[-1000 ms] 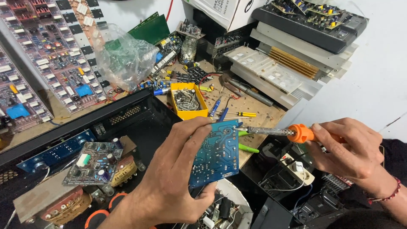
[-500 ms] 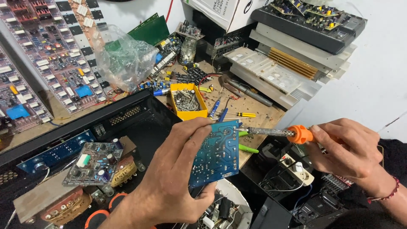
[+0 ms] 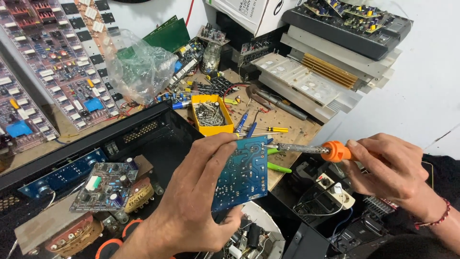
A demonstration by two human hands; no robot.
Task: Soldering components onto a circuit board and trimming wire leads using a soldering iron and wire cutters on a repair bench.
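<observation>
Circuit board [image 3: 242, 173] (blue) pinched by left hand's fingers [image 3: 218, 148].

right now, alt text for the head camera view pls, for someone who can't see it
A left hand holds a blue circuit board upright, solder side showing, while the right hand points an orange-handled soldering iron at its top edge. Behind lie a yellow parts tray and a cluttered workbench.

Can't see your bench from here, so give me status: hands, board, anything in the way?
Left hand grips blue circuit board upright. Right hand holds soldering iron, tip at board's top edge. Nothing between them.
</observation>
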